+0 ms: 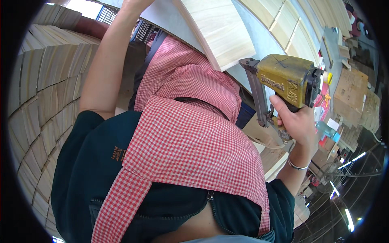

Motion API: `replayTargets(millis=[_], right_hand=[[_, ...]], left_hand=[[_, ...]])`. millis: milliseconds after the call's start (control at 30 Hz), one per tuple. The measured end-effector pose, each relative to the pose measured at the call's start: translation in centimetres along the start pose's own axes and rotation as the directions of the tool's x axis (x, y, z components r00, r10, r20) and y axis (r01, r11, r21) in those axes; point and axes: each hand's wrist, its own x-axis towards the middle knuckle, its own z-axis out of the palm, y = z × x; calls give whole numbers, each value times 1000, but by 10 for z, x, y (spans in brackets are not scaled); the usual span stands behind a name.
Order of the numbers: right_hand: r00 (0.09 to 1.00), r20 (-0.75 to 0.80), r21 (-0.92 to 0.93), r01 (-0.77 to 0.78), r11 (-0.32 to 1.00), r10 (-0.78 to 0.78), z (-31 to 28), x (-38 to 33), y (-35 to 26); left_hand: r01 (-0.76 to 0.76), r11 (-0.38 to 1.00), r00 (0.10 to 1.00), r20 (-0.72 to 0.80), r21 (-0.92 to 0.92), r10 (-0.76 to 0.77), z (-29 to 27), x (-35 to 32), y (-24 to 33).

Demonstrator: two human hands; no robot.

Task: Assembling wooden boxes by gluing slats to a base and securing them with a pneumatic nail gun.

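Right fingers [280, 107] around scuffed metal nailer [285, 79]

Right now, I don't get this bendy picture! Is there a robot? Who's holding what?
No robot, just a person working bare-handed. A wide camera on their head looks down, so edges curve and their checked apron shows. The right hand has its grip closed around a yellow tool, perhaps a nail gun. The left hand is mostly cut off by the top edge, so I can't tell what it holds. On the grey table lies a pale wooden piece, with more wood beyond.
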Motion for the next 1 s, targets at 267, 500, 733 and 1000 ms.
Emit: replayTargets(millis=[267,500,733,1000], right_hand=[[976,-194,70,115,991,-100,1,-25,34],[937,-319,119,-112,987,145,-15,-41,37],[897,-391,205,-135,970,207,-29,-28,56],[932,-321,184,-115,976,170,-34,-12,57]], left_hand=[[-318,936,345,901,-151,262,3,17,45],[-893,445,386,614,62,689,83,-8,93],[-772,556,625,523,307,579,98,-49,141],[-681,701,663,588,214,464,106,-48,154]])
